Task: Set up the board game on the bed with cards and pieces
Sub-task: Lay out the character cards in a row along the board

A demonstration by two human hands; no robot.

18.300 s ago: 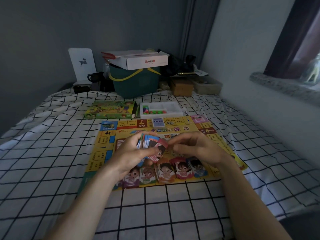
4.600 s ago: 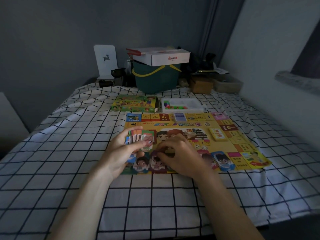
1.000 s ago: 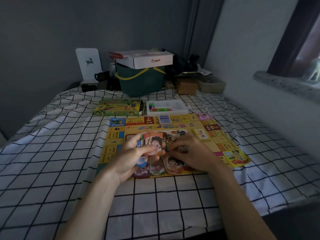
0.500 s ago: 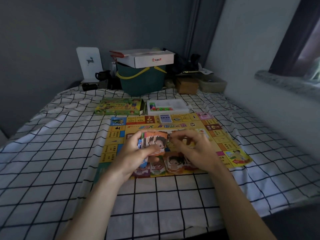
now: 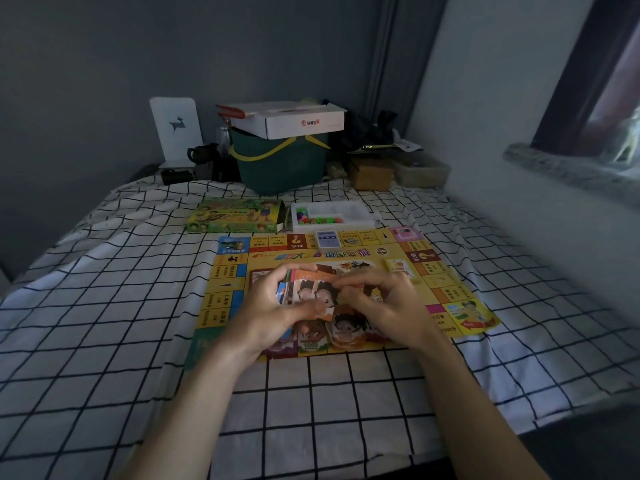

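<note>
Low over the near half of the game board [image 5: 225,299], the left hand [image 5: 273,306] grips a fanned stack of cards [image 5: 308,292], and the right hand [image 5: 388,306], just right of it, pinches the top card with curled fingers [image 5: 349,292]. Cards already laid [image 5: 311,337] run left to right along the board's near edge, directly beneath both hands. Farther off, the board's right half lies open, and the pieces tray [image 5: 360,216] and game box [image 5: 235,220] sit just beyond its far edge on the bed [image 5: 104,306].

We count one game board [image 5: 446,289] mid-frame, one game box [image 5: 235,220] and one piece tray [image 5: 349,216] above it, two hands, and three face cards [image 5: 311,341] along the board's lower edge.
</note>
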